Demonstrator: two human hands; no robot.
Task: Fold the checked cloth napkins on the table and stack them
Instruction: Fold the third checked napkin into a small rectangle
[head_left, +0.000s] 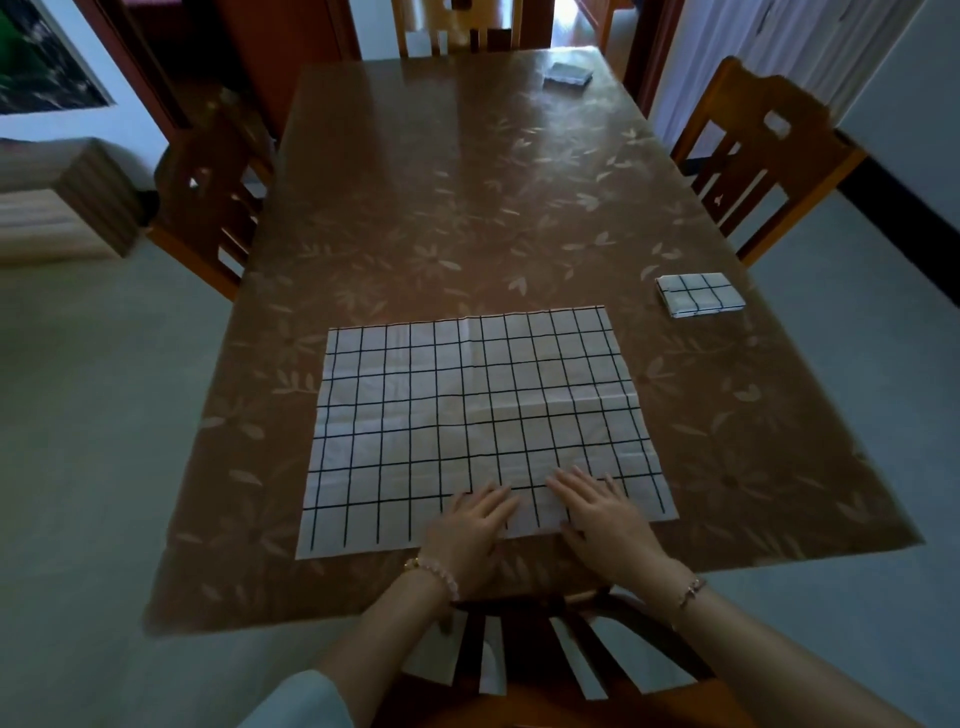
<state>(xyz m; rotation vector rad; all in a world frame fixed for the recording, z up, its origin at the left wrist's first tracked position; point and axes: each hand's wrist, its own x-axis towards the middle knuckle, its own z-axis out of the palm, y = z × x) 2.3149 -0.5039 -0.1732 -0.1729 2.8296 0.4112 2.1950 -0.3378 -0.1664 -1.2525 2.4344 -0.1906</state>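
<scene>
White napkin (467, 415) with black checks; brown tablecloth (441, 208) with pale leaves.

Two checked napkins: spread napkin (467, 405) near, folded napkin (698, 295) right. Four chairs: left chair (208, 197), right chair (753, 156), far chair (457, 31), near chair (524, 660). One table (467, 182).

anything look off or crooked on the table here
Nothing spilled or damaged. On the spread napkin the grid lines jog between the left hand and right hand, so the cloth seems rucked there.
</scene>
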